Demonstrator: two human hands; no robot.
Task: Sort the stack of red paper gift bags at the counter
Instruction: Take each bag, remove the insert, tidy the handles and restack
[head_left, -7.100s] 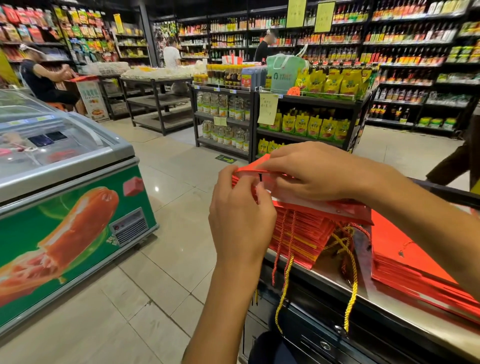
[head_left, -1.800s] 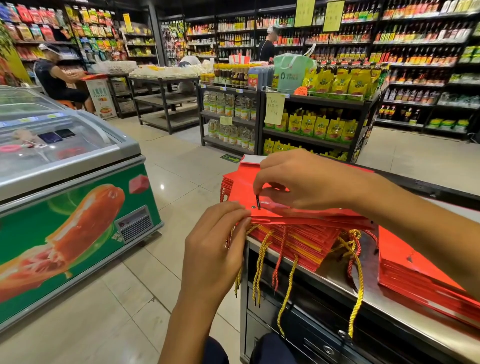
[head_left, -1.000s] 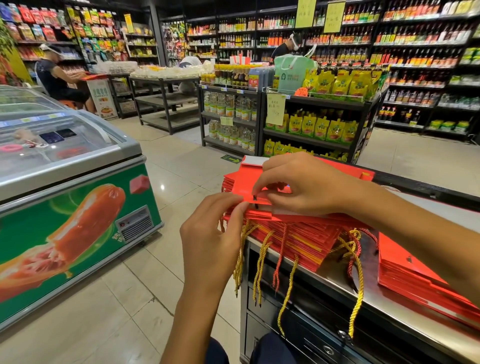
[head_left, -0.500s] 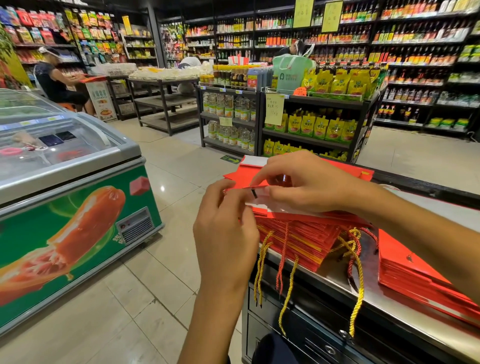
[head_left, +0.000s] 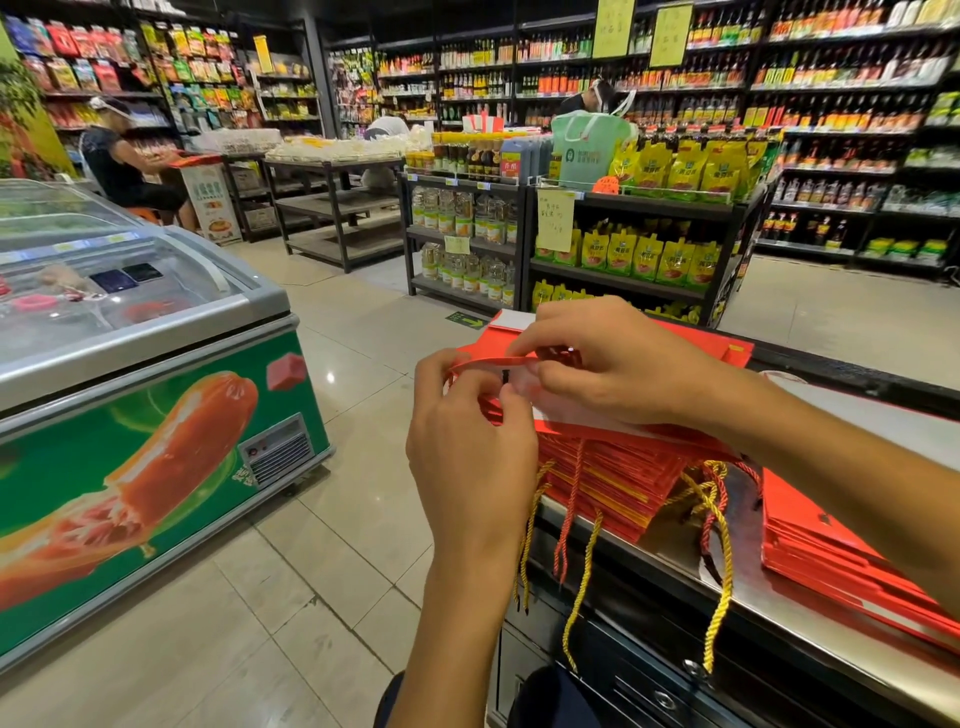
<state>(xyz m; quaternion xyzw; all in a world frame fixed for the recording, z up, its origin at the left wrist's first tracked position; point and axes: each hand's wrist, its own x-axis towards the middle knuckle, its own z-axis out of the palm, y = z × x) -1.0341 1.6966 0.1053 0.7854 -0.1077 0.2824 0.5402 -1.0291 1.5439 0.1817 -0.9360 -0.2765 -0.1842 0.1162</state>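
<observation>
A stack of flat red paper gift bags (head_left: 618, 467) lies on the metal counter (head_left: 748, 587), with gold and red cord handles (head_left: 717, 561) hanging over its front edge. The top bag (head_left: 691, 343) has its near edge lifted. My left hand (head_left: 467, 441) pinches that lifted edge at the corner. From the right, my right hand (head_left: 618, 364) pinches the same edge, fingers curled over the bag's white inner side. A second pile of red bags (head_left: 841, 577) lies on the counter to the right, partly behind my right forearm.
A chest freezer (head_left: 145, 395) with a sausage picture stands to the left across a tiled aisle (head_left: 332, 545). Store shelves (head_left: 623, 223) of bottles and yellow pouches stand beyond the counter. A seated person (head_left: 124, 161) is at the far left.
My left hand rose from below the counter edge to the top bag's near corner. Both hands now hold that edge lifted slightly higher than a second ago.
</observation>
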